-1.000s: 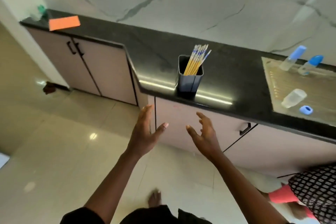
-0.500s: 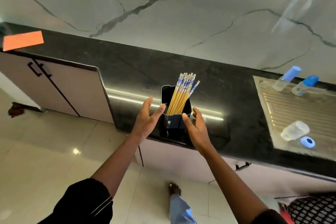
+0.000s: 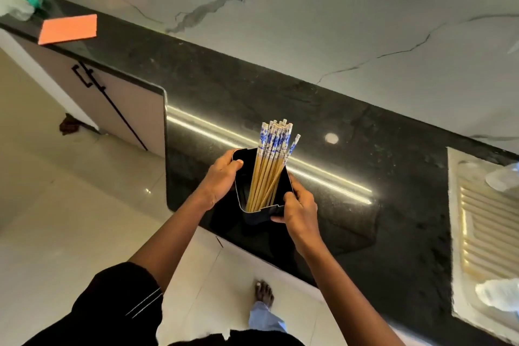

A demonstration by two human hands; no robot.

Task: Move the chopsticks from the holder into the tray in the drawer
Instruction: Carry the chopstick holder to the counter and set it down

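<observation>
A dark rectangular holder (image 3: 243, 185) stands near the front edge of the black countertop (image 3: 351, 177). Several wooden chopsticks (image 3: 268, 168) with blue-and-white patterned tops lean inside it. My left hand (image 3: 220, 180) grips the holder's left side, thumb over the rim. On the holder's right front corner, my right hand (image 3: 299, 209) is wrapped with fingers curled around the wall. No drawer or tray is in view.
An orange pad (image 3: 68, 28) lies at the counter's far left end. A steel drainboard (image 3: 486, 233) with clear bottles fills the right side. Cabinet doors with black handles (image 3: 84, 76) sit below the left counter. My bare foot (image 3: 264, 293) is on the tiled floor.
Both hands reached forward from below the counter edge and closed on the two sides of the holder. The camera moved closer and now looks down into the holder.
</observation>
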